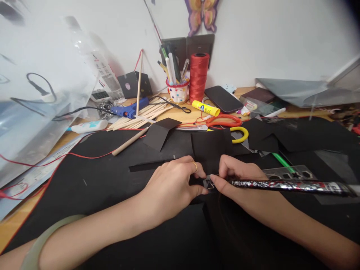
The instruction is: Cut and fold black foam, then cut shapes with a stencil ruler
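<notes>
My left hand [176,183], with a ring on one finger, has thumb and fingers closed in a pinch at the end of a clear template ruler [209,183]. My right hand [244,180] is closed beside it, its thumb pressed near the same ruler end. A black patterned pen [292,186] lies across the right hand and points out to the right; its tip is hidden. Beyond that hand, the ruler's cut-out shapes show. Black card [210,144] lies just past my fingers.
A folded black card [161,131], a wooden stick [131,140] and scissors [239,135] lie on the black mat [104,180]. Behind are a blue glue gun [129,108], thin wooden sticks, a pen cup [177,92], a red thread spool [198,77], a yellow glue stick [206,108] and a phone [223,98].
</notes>
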{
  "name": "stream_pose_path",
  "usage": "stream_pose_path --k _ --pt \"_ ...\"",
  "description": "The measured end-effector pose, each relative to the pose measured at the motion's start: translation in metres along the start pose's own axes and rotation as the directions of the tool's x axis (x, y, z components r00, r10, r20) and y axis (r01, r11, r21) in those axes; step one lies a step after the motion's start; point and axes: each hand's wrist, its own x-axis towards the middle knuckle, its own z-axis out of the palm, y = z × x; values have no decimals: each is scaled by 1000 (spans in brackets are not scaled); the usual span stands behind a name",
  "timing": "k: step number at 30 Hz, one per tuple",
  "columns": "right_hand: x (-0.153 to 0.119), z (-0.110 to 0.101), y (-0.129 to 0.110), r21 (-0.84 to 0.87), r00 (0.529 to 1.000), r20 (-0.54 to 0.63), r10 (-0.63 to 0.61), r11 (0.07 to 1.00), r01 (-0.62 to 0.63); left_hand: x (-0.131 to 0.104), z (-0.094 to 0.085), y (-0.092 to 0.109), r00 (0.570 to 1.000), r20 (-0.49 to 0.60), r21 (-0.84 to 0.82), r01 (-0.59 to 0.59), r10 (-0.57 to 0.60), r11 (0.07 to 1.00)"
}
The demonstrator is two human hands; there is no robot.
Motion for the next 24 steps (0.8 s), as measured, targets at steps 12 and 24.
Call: stream_pose_path --k 12,24 --pt "-2 -1 -3 25 996 91 -11 1000 8 -4 -1 1 998 3 94 -57 57 994" --pt "1 -2 -7 -45 1000 -6 29 999 -29 -2 -4 2 997 26 152 -80 77 985"
